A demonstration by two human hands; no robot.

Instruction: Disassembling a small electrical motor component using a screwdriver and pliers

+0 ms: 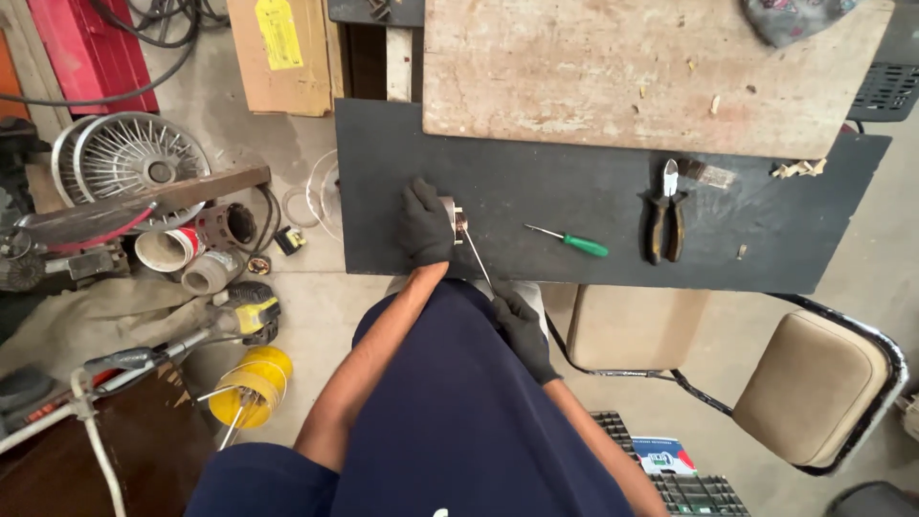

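On the dark work board (593, 191), which serves as the reference for all positions, a pale worn wooden panel (651, 72) covers the far portion. Off the board's near right edge stands a padded chair (814, 388) with a black tubular frame. Off the left edge, on the concrete floor, lie a wire fan guard (134, 158) and a yellow spool (251, 385). Near the board's right end rest black-handled pliers (667, 215); a green-handled screwdriver (570, 239) lies towards the centre.

At the board's near left edge, the left hand (424, 222), in a black glove, is closed over a small metal ring-shaped part (456, 222), pressing it against the board. The right hand (522, 330), also gloved, is just off the near edge, pinching the lower end of a thin wire (479, 263) that runs up to the part.
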